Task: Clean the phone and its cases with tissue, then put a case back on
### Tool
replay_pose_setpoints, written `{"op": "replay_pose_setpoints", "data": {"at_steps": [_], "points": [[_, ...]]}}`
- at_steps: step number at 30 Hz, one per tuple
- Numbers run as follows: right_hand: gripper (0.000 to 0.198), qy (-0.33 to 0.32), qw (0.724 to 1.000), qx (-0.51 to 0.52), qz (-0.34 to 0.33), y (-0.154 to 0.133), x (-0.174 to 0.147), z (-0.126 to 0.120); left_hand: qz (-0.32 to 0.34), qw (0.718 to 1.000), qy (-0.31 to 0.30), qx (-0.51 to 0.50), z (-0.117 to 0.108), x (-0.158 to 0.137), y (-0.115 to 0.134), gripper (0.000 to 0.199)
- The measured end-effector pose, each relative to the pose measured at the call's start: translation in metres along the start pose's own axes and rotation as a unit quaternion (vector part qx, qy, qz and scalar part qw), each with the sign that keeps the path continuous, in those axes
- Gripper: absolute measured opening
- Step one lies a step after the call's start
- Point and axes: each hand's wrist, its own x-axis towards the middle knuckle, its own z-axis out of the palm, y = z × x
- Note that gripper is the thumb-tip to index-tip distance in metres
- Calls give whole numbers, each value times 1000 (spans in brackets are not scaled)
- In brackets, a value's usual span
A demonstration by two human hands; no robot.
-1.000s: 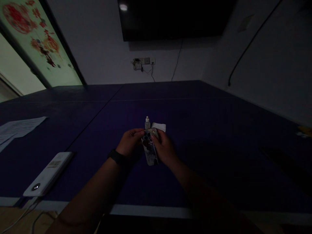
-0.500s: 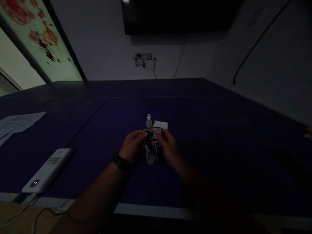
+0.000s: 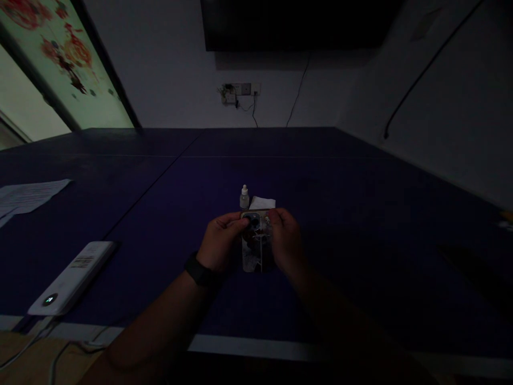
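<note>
Between my two hands is a phone in a patterned case (image 3: 252,251), its back with the camera block turned up toward me. My left hand (image 3: 219,240) grips its upper left edge, the thumb lying by the camera block. My right hand (image 3: 287,240) is closed on the upper right edge, thumb near the corner. Just beyond the phone's top edge stand a small dropper bottle (image 3: 244,199) with a white cap and, beside it, a folded white cloth or tissue (image 3: 262,203). The room is dim, so fine detail on the case is hard to make out.
A white power bank (image 3: 74,278) with cables lies at the left on the dark blue table (image 3: 340,187). Sheets of paper (image 3: 34,195) rest farther left. A screen (image 3: 296,24) and wall sockets (image 3: 240,89) are on the wall behind.
My right thumb has moved up and outward toward the phone's upper right corner. The phone and both hands have shifted slightly right in view.
</note>
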Motion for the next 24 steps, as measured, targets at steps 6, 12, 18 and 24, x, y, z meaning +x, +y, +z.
{"op": "replay_pose_setpoints", "data": {"at_steps": [6, 12, 18, 24], "points": [[39, -33, 999, 30, 1, -2, -1, 1, 18, 1000, 9, -11, 1, 0, 5, 36], [37, -60, 997, 44, -27, -11, -6, 1, 39, 999, 12, -3, 2, -5, 8, 39], [33, -71, 993, 39, -86, -29, -13, -9, 152, 987, 3, 56, 1, -12, 4, 36], [30, -104, 992, 39, -63, -27, -8, -7, 123, 991, 38, -22, 4, -9, 0, 36]]}}
